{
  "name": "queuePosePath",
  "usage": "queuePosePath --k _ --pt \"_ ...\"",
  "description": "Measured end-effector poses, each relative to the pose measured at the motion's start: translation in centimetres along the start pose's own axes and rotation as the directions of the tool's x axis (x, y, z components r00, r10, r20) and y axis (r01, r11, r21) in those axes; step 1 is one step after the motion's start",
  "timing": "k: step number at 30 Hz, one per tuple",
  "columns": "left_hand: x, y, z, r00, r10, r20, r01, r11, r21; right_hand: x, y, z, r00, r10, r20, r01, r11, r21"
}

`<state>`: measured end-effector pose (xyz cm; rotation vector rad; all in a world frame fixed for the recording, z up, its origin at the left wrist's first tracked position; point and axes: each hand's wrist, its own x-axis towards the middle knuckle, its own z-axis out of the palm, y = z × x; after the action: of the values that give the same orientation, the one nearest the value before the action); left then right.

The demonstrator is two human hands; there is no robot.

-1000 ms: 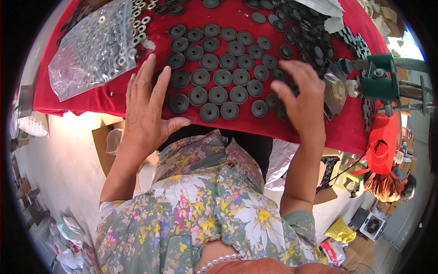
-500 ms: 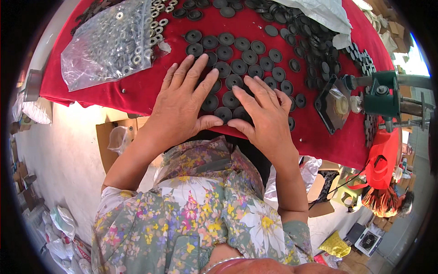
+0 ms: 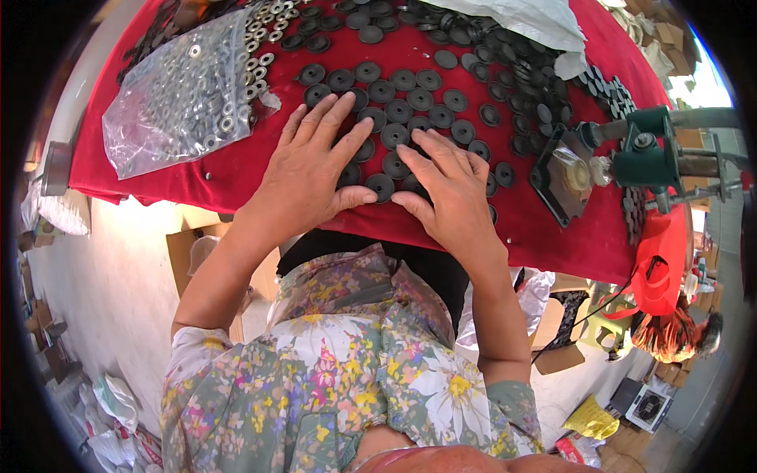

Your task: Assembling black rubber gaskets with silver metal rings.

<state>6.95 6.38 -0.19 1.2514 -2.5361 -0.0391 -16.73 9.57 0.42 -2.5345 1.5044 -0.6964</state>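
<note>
Black round discs (image 3: 394, 136), each with a raised ring and a small centre hole, lie close together on the red cloth (image 3: 260, 177). My left hand (image 3: 309, 169) rests palm down along the left side of this cluster, fingers spread over the discs. On the right side my right hand (image 3: 456, 197) lies the same way, fingers apart and touching discs. The two thumbs point at each other near the cloth's front edge, with a disc (image 3: 380, 188) at the left thumb's tip. Neither hand grips anything. Some discs are partly hidden under the fingers.
A clear plastic bag (image 3: 177, 102) of small metal rings sits at the left, with loose rings (image 3: 260, 72) beside it. More black discs (image 3: 524, 87) are heaped at the back right, near a white sack (image 3: 520, 24). A green clamp-like metal fixture (image 3: 650, 150) stands at the right edge.
The view has shifted a little. Both hands, still flat, and the nearest discs between them appear to have slid slightly away from the front edge, toward the other discs.
</note>
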Motion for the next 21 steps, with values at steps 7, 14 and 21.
queuePosePath --k 7,14,21 --pt "0.2 -0.3 -0.4 1.0 0.024 0.012 -0.024 1.0 0.007 -0.9 -0.1 -1.3 0.998 -0.005 -0.057 0.005 1.0 0.002" --pt "0.2 0.6 -0.4 0.999 0.044 0.003 -0.044 0.999 0.016 -6.3 2.2 -2.7 0.973 0.213 -0.085 -0.222 0.967 -0.122" --pt "0.9 0.6 0.1 0.998 0.054 -0.027 -0.053 0.999 0.012 -5.1 4.0 -2.4 0.973 0.198 -0.119 -0.212 0.97 -0.117"
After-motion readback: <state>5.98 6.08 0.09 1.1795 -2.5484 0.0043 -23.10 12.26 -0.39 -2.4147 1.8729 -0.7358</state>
